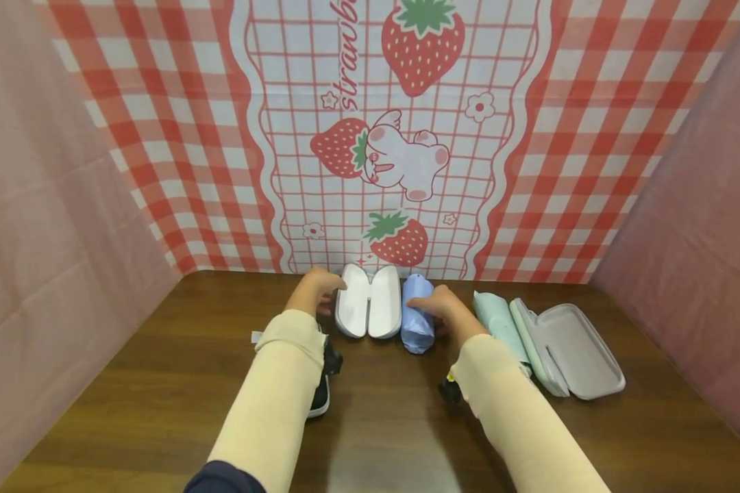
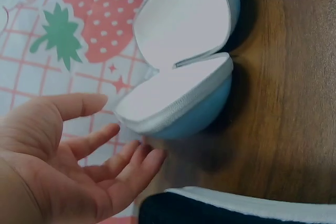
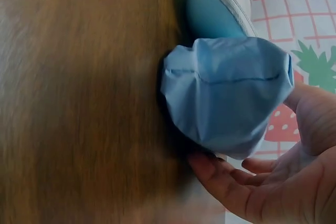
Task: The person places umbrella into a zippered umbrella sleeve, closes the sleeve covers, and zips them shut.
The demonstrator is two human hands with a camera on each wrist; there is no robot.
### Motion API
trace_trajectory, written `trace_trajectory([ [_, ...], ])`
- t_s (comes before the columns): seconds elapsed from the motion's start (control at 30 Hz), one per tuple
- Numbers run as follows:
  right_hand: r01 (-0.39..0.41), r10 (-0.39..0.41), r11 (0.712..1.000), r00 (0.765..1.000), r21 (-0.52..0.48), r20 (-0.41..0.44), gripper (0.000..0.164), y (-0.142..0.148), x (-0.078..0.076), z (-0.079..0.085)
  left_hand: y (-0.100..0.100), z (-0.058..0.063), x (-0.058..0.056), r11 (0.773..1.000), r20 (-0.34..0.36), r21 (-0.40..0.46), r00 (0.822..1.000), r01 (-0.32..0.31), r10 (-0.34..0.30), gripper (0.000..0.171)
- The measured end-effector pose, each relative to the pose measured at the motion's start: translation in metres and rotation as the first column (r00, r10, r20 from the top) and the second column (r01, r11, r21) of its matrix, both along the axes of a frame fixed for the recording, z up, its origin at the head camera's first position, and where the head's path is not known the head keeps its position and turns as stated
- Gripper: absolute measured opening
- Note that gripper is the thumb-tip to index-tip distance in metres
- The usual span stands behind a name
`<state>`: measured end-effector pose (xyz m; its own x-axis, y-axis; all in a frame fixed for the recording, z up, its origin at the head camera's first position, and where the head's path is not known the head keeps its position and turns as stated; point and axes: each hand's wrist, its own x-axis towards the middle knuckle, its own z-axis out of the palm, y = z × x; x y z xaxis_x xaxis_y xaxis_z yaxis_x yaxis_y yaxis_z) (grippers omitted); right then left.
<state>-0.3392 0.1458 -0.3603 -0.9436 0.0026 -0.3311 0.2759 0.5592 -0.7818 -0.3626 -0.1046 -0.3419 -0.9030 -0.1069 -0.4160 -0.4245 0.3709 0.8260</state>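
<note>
A light-blue zip case lies unfolded near the back wall, its white lining facing up. My left hand is at its left side. In the left wrist view that hand has its fingers spread beside the case's rim, slightly apart from it. Right of the case lies what looks like a blue folded umbrella. My right hand grips it from the right. In the right wrist view the thumb goes behind the umbrella and the fingers of the hand curl beneath.
To the right lie a mint-green wrapped bundle and an open mint zip case with grey lining. A black case with white edging is partly hidden under the left forearm. A patterned cloth hangs behind the wooden table.
</note>
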Motion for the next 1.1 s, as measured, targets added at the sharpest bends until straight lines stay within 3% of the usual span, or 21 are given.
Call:
trace_trajectory([
  [0.17, -0.016, 0.017, 0.999, 1.0, 0.033, -0.014, 0.078, -0.005, -0.002, -0.002, -0.006, 0.002, 0.008, 0.993, 0.054, 0.075, 0.994, 0.087, -0.091, 0.048],
  [0.4, 0.014, -0.013, 0.999, 1.0, 0.043, -0.028, 0.077, 0.0, -0.003, -0.001, -0.003, 0.001, 0.01, 0.989, 0.026, 0.101, 0.993, 0.11, -0.113, 0.051],
  [0.77, 0.015, -0.015, 1.0, 0.999, 0.0, -0.051, 0.07, 0.008, 0.007, -0.006, 0.004, -0.007, 0.013, 0.993, -0.056, -0.108, 0.997, 0.047, -0.053, 0.023],
  [0.93, -0.022, 0.017, 0.999, 0.992, -0.032, -0.128, 0.06, 0.008, 0.018, 0.0, 0.009, -0.003, 0.012, 0.976, -0.06, -0.204, 0.995, 0.071, -0.085, 0.017],
  [1.1, -0.053, 0.05, 0.998, 0.983, -0.014, -0.175, 0.056, 0.008, 0.027, 0.009, 0.012, 0.0, 0.016, 0.968, -0.056, -0.222, 0.99, 0.114, -0.13, 0.013],
])
